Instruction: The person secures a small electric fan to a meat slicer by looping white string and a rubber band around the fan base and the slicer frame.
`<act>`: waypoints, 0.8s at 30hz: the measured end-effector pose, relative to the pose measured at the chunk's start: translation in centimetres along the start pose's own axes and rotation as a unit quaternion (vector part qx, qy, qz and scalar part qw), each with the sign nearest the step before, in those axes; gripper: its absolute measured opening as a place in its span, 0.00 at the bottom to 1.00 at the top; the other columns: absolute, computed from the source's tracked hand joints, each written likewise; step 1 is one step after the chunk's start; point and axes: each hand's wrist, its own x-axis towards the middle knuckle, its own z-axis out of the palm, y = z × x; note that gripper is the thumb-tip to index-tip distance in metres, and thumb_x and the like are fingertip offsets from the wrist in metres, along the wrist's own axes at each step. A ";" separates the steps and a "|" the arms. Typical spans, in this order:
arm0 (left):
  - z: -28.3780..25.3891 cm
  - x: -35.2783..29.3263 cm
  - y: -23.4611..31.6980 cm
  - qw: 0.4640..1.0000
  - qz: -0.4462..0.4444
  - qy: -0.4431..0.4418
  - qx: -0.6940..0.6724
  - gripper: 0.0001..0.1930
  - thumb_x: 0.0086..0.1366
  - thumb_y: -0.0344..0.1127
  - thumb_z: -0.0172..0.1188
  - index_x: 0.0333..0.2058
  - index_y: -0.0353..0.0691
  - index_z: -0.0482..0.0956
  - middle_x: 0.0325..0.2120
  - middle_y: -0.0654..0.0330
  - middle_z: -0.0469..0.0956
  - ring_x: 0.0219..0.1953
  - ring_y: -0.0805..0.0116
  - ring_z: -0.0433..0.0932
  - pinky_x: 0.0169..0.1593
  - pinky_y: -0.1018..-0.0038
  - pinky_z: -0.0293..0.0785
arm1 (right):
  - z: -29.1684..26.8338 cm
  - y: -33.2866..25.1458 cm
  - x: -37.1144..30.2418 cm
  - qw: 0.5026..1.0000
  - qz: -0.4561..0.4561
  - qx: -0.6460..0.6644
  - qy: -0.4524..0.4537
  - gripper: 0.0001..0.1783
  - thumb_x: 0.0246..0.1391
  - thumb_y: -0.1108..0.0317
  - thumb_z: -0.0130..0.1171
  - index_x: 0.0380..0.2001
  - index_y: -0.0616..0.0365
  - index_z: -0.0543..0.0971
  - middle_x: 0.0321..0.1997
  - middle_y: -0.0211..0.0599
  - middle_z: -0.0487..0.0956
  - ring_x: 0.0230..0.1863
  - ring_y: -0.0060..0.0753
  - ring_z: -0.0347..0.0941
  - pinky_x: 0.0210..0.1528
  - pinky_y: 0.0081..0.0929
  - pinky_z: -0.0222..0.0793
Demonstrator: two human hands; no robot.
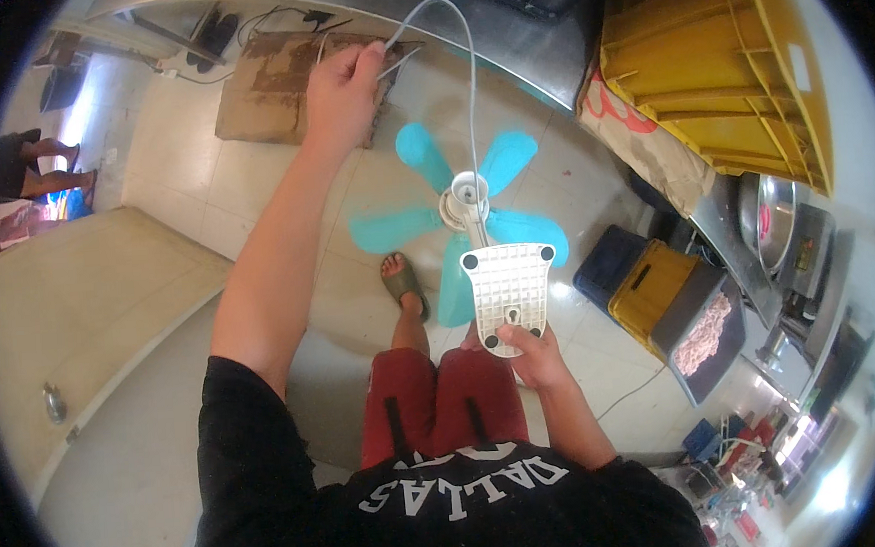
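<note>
Seen from the head camera, the right hand (535, 353) grips the white base plate (509, 291) of a small turquoise-bladed fan (469, 211), held above the tiled floor (201, 178). The raised left hand (341, 94) is closed around the fan's white cord (469, 71), near a flattened cardboard sheet (266, 83).

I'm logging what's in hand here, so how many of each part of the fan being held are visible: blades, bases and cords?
Turquoise fan blades: 5
White base, held at its lower end by the right hand: 1
White cord, held up by the left hand: 1
Total: 7
</note>
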 end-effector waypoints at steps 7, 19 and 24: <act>-1.0 -6.5 -6.8 0.994 0.024 -0.109 0.003 0.15 0.68 0.39 0.55 0.27 0.33 0.75 0.16 0.68 0.67 0.23 0.77 0.66 0.28 0.71 0.65 | -3.2 2.4 -1.7 0.998 0.022 0.053 0.038 0.23 0.57 0.67 0.57 0.54 0.68 0.70 0.42 0.49 0.80 0.41 0.50 0.81 0.47 0.45 0.78; 3.1 -21.8 -7.9 0.944 0.225 -0.231 0.072 0.14 0.63 0.30 0.59 0.19 0.36 0.66 0.16 0.52 0.65 0.21 0.51 0.68 0.30 0.61 0.67 | -9.7 1.3 -5.4 0.988 -0.046 0.035 0.145 0.23 0.58 0.57 0.57 0.51 0.61 0.73 0.36 0.41 0.79 0.42 0.45 0.78 0.52 0.45 0.72; 2.4 -24.4 -10.2 0.951 0.164 -0.222 0.142 0.12 0.61 0.34 0.62 0.23 0.37 0.70 0.21 0.54 0.71 0.28 0.53 0.71 0.36 0.61 0.67 | -12.5 0.2 -8.5 0.974 -0.119 0.112 0.156 0.23 0.58 0.55 0.57 0.51 0.57 0.73 0.35 0.39 0.77 0.41 0.44 0.77 0.51 0.40 0.74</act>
